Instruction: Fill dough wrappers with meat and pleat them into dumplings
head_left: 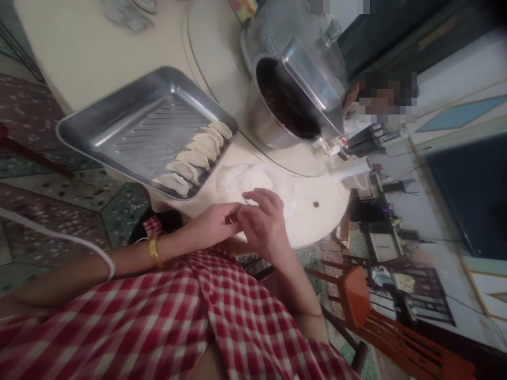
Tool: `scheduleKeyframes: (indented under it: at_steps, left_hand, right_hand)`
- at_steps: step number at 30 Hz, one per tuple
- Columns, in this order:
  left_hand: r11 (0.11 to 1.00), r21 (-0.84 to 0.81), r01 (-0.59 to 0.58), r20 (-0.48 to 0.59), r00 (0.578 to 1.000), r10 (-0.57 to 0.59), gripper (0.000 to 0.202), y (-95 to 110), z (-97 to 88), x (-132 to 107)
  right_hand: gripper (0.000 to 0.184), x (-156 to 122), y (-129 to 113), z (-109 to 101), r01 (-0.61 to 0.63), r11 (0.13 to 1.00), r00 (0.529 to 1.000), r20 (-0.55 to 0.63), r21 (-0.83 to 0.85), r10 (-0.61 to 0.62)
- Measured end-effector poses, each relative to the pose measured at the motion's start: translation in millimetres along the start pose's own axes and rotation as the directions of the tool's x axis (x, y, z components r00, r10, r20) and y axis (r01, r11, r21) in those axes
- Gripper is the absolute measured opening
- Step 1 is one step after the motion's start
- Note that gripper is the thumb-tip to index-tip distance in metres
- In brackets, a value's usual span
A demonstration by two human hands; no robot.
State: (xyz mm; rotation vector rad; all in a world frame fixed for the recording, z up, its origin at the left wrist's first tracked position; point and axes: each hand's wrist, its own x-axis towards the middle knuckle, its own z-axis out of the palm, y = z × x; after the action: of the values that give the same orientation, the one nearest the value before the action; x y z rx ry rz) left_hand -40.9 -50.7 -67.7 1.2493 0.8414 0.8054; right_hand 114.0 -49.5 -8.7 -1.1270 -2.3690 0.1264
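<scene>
In the head view my left hand [219,224], with a gold bracelet at the wrist, meets my right hand [264,224] at the fingertips, over the table's near edge. The fingers of both are bent and pressed together; whatever lies between them is hidden. Just beyond them a pale round patch of dough or flour [258,181] lies on the floury tabletop. To the left stands a metal tray [138,119]. Several folded dumplings [193,160] line its right side.
A metal pot [263,119] with dark contents stands behind my hands, a shiny metal container [307,71] over its rim. Beyond is a perforated metal strainer [277,39]. A white basket [354,177] sits at the table's right; an orange chair [354,295] stands beside it. Another person is across the table.
</scene>
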Motion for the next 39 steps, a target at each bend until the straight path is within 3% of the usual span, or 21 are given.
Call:
scheduleKeyframes:
  at_steps: [6,9,12,14,17,19,23,27,34,39]
  left_hand:
    - [0.997,-0.065,-0.042,-0.040,0.998,0.039,0.014,-4.2,0.5,-0.5]
    - [0.985,-0.170,-0.001,-0.012,1.000,-0.001,0.028,6.6,-10.7,-0.6]
    - [0.991,-0.110,0.078,-0.041,0.996,-0.083,0.034,34.6,-41.8,2.3]
    - [0.995,-0.028,0.095,-0.143,0.985,-0.098,0.035,57.6,-71.7,9.3]
    - [0.997,0.031,0.073,-0.318,0.946,-0.059,0.029,84.0,-118.7,32.2]
    - [0.990,0.045,0.134,-0.374,0.921,-0.108,0.027,89.8,-145.1,54.9]
    - [0.961,0.038,0.276,-0.409,0.881,-0.237,0.019,76.6,-176.0,102.9]
    - [0.942,0.058,0.331,-0.442,0.854,-0.273,0.014,57.6,-184.1,133.3]
    - [0.934,0.163,0.319,-0.464,0.860,-0.212,0.012,43.4,-195.5,144.8]
    - [0.893,0.327,0.309,-0.447,0.883,-0.142,0.018,33.0,-208.5,146.8]
  right_hand:
    - [0.012,3.7,-1.4,1.0,0.040,0.999,0.999,0.022,0.017,-0.041]
    - [0.023,4.2,-0.1,-4.7,0.023,0.999,1.000,-0.023,0.044,-0.022]
    - [0.021,-0.6,6.2,-9.6,-0.029,0.997,0.983,-0.177,0.076,0.042]
    - [0.018,-8.0,13.6,-10.4,-0.076,0.993,0.957,-0.271,0.095,0.099]
    - [0.018,-23.0,27.6,-8.5,-0.168,0.978,0.916,-0.346,0.125,0.202]
    - [0.017,-33.1,37.3,-5.8,-0.223,0.964,0.887,-0.381,0.144,0.262]
    - [0.015,-47.4,53.0,1.1,-0.295,0.939,0.835,-0.432,0.174,0.342]
    - [0.013,-56.0,62.4,6.5,-0.336,0.921,0.804,-0.450,0.198,0.390]
    - [0.013,-67.0,72.8,13.6,-0.387,0.893,0.768,-0.456,0.229,0.449]
    - [0.015,-69.1,75.0,17.1,-0.399,0.885,0.753,-0.464,0.240,0.466]
